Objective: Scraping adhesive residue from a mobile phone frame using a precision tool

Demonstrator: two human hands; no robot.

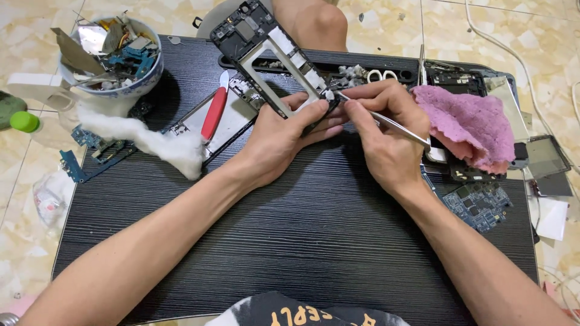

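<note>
A stripped black rectangular phone frame (275, 57), already emptied of most parts, is gripped above the dark ribbed counter (302, 229) by the left hand (284, 136) while slim metal tweezers (386, 122), pinched in the right hand (386, 139), are applied at its lower end, where residue remains.

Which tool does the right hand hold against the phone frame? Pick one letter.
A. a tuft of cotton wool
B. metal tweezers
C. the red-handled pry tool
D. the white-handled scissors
B: the right hand pinches thin metal tweezers, tips at the lower end of the phone frame that the left hand holds.
</note>
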